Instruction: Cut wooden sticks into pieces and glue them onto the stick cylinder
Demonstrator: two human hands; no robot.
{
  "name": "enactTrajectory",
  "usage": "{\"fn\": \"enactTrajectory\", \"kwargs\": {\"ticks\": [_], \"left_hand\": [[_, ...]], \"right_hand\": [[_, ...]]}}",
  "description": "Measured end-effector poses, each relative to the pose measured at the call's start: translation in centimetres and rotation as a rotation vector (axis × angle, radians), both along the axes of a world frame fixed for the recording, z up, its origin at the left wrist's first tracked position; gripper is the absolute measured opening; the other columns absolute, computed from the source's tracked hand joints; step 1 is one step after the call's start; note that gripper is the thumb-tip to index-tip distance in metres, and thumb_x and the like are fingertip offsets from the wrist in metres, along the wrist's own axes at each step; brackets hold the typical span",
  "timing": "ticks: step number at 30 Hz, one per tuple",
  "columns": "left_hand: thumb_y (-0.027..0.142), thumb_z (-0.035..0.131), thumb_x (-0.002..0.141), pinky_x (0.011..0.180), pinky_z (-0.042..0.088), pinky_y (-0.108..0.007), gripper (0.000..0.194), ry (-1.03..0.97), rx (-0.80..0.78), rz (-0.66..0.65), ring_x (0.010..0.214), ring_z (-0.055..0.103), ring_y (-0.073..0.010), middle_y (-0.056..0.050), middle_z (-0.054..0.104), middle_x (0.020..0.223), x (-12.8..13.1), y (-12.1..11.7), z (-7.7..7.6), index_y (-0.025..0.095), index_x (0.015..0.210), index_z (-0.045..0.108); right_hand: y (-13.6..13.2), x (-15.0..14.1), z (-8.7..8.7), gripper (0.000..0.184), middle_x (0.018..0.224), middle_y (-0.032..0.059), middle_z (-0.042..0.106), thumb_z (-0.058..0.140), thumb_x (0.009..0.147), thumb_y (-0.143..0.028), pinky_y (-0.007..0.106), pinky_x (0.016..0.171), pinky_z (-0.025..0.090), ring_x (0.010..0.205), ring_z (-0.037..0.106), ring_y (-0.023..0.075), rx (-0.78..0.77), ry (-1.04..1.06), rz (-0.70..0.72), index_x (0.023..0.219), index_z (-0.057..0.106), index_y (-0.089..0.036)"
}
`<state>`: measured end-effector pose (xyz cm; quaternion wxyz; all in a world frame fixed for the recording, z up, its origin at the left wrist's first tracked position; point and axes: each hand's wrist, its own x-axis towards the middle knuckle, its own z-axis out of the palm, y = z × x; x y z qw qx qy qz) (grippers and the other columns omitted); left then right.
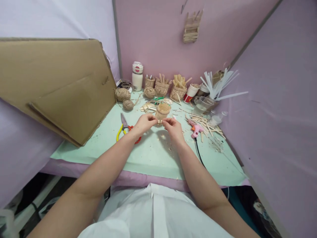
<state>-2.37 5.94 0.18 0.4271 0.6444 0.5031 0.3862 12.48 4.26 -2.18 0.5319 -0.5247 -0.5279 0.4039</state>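
Between the fingertips of both hands is a small pale piece (159,122) that looks like wood, too small to make out fully. My left hand (146,122) pinches its left end and my right hand (173,127) its right end. Just behind it stands a small tan cup (162,109), its lower part partly hidden by the fingers. I cannot tell whether the piece touches the cup. Left of my left hand lie scissors with yellow handles (120,132); a red-handled tool (138,140) is partly covered by that hand. A pink glue gun (196,129) rests to the right of my right hand.
Twine balls (122,94) sit at the back left, near a large cardboard sheet (74,79). Several stick-filled cups (178,91) line the back wall. Loose wooden sticks (206,124) and white glue sticks (220,84) occupy the right. A black cord (198,152) trails over the front.
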Motion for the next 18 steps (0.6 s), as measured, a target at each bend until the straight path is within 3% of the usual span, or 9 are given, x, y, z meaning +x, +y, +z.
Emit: {"fn": "enactTrajectory", "kwargs": {"ticks": [18], "left_hand": [[0.033, 0.057, 0.065, 0.061, 0.037, -0.024, 0.021, -0.013, 0.008, -0.009, 0.067, 0.052, -0.0137, -0.001, 0.061, 0.07, 0.12, -0.11, 0.04, 0.014, 0.073, 0.064]], "right_hand": [[0.01, -0.44, -0.1, 0.02, 0.068, -0.0002, 0.062, 0.064, 0.065, -0.033, 0.021, 0.057, 0.037, 0.061, 0.052, 0.0103, -0.024, 0.05, -0.031, 0.074, 0.063, -0.015]]}}
